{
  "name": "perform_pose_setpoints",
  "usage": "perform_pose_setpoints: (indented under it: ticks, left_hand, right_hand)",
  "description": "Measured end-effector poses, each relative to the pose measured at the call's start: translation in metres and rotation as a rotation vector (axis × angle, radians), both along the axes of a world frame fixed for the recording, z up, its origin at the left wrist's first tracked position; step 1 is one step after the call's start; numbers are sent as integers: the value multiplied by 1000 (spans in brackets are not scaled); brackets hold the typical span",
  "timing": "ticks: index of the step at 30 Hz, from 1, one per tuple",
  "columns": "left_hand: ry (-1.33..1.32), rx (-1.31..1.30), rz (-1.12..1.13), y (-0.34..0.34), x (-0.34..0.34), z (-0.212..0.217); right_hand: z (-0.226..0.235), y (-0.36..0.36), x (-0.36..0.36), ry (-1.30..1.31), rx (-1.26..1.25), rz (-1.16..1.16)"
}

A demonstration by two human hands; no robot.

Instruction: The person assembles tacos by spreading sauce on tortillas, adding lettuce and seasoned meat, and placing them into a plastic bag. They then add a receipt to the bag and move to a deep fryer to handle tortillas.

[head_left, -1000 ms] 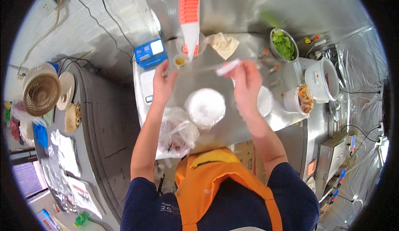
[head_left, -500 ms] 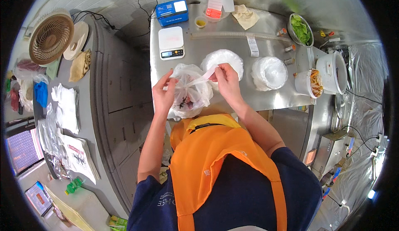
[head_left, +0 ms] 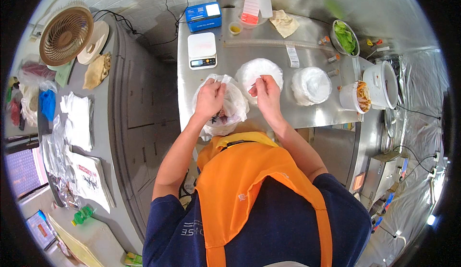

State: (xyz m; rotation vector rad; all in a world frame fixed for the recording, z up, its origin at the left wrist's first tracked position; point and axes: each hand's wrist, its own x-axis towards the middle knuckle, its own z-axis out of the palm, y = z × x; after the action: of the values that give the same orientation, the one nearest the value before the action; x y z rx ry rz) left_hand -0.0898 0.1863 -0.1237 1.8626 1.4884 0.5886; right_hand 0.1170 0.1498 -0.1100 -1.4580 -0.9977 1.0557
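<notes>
A translucent white plastic bag [head_left: 234, 107] with dark, reddish contents stands at the near edge of the steel table [head_left: 278, 115]. My left hand [head_left: 210, 97] is closed on the gathered top of this bag, and a strip of the plastic pokes up past its fingers. To the right of the bag, my right hand [head_left: 267, 96] has its fingers curled in a pinch. What it holds, if anything, is hidden. Behind it sits a round bowl lined with white plastic [head_left: 254, 70], partly covered by that hand. A second plastic-lined bowl [head_left: 311, 86] stands farther right.
A white digital scale [head_left: 202, 48] and a blue box [head_left: 203, 17] are at the back left. A small cup of yellow sauce [head_left: 235, 28] and a cloth [head_left: 284, 23] lie behind. On the right are a bowl of greens [head_left: 345, 38], a food-filled tub [head_left: 350, 97] and a white bucket [head_left: 379, 82].
My left hand has come right and closed over the top of the bag. My right hand no longer pulls the plastic strip and is now apart from the bag.
</notes>
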Motion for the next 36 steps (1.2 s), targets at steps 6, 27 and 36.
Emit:
perform_pose_setpoints:
  ticks: [6, 27, 36]
  left_hand:
    - [-795, -349, 180, -13, -13, -3]
    - [-933, -331, 287, -32, -41, -27]
    - [-841, -365, 317, -31, -37, -15]
  right_hand:
    - [-6, 10, -19, 44, 46, 0]
    - [-26, 20, -40, 79, 27, 58]
    - [-23, 16, -40, 55, 54, 95]
